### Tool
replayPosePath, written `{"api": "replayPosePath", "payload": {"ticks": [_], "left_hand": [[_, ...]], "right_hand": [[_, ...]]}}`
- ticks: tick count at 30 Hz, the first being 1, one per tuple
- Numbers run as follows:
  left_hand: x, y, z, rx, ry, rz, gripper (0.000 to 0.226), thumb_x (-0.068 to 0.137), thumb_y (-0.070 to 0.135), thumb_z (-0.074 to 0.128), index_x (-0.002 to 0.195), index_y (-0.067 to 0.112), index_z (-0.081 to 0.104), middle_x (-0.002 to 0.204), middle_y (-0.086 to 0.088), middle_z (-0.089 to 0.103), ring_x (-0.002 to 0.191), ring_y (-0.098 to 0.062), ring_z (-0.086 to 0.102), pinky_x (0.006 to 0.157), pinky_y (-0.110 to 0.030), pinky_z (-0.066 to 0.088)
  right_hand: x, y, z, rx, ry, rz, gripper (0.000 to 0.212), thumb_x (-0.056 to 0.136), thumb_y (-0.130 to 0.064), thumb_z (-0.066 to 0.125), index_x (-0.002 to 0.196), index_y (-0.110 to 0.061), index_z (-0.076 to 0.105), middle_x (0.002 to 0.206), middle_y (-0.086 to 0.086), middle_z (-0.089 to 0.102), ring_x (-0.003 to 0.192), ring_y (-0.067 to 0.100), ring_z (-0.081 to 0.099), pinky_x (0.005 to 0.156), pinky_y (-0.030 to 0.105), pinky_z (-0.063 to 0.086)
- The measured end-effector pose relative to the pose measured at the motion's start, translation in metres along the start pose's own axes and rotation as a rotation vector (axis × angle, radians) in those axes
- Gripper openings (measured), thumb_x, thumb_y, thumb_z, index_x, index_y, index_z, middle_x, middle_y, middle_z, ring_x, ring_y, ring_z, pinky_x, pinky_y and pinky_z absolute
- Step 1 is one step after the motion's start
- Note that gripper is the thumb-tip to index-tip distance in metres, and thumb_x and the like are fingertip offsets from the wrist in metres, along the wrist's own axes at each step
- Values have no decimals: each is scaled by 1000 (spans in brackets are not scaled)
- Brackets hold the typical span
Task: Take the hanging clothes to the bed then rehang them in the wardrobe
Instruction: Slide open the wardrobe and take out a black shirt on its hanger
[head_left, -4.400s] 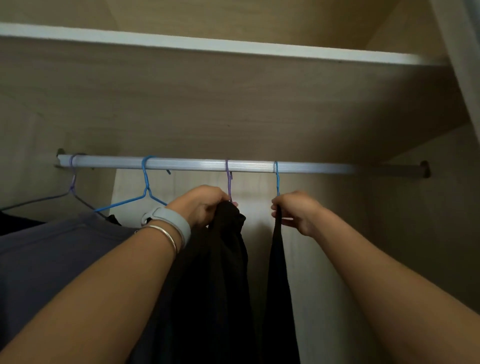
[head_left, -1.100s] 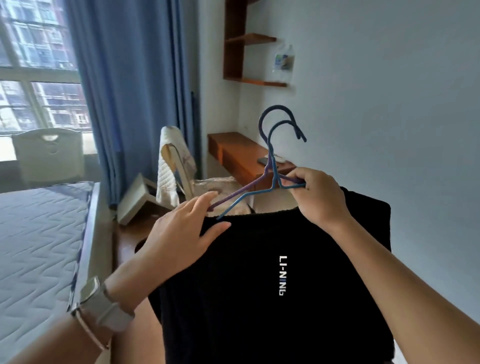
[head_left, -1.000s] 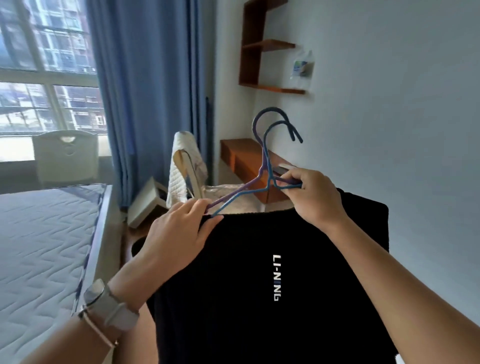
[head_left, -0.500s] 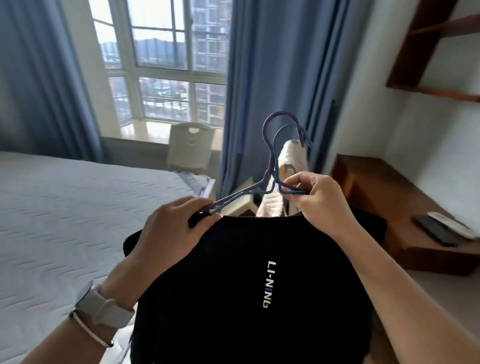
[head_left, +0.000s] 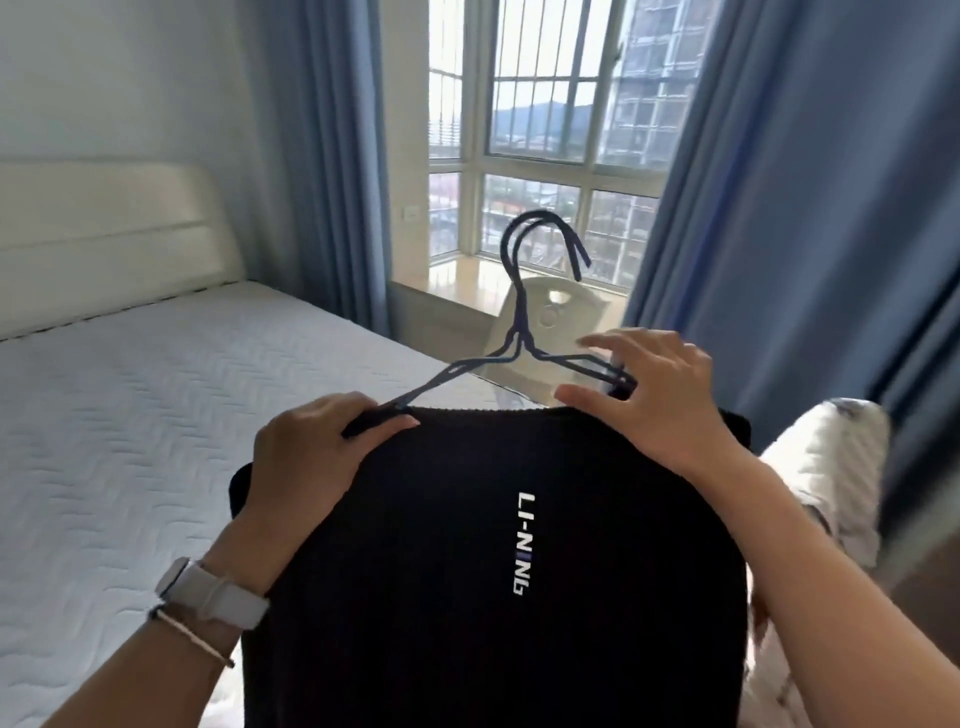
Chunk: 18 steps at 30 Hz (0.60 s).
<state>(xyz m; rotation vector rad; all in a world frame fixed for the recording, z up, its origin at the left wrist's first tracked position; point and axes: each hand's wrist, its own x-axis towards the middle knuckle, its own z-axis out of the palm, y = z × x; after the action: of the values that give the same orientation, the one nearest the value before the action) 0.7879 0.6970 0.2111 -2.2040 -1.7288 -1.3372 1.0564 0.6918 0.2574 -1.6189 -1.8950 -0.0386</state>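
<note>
Head view: black clothes (head_left: 467, 571) on two stacked hangers (head_left: 519, 332), held at the near right edge of the bed (head_left: 130, 415). The left hand (head_left: 306, 452) grips hanger arm and shoulder; the right hand (head_left: 649, 395) lies spread, loose. Risk: hangers tip right, clothes slide floorward.

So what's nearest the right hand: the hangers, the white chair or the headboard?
1. The hangers, touching the right hand.
2. The white chair, just behind, by the window.
3. The headboard, far left across the bed.
</note>
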Motion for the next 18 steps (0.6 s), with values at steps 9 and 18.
{"api": "replayPosePath", "payload": {"ticks": [9, 18], "left_hand": [[115, -39, 116, 87, 39, -133, 37, 69, 55, 67, 74, 18, 71, 71, 3, 71, 70, -19, 65, 68, -36, 52], [274, -77, 222, 35, 37, -175, 46, 59, 50, 76, 82, 11, 70, 73, -6, 71, 68, -22, 64, 71, -36, 53]], "right_hand": [[152, 144, 75, 71, -262, 92, 49, 73, -60, 58, 105, -23, 64, 98, 3, 65, 100, 25, 59, 91, 39, 46], [359, 217, 141, -81, -55, -98, 43, 86, -45, 53, 109, -9, 57, 114, 14, 60, 116, 31, 45, 98, 42, 34]]}}
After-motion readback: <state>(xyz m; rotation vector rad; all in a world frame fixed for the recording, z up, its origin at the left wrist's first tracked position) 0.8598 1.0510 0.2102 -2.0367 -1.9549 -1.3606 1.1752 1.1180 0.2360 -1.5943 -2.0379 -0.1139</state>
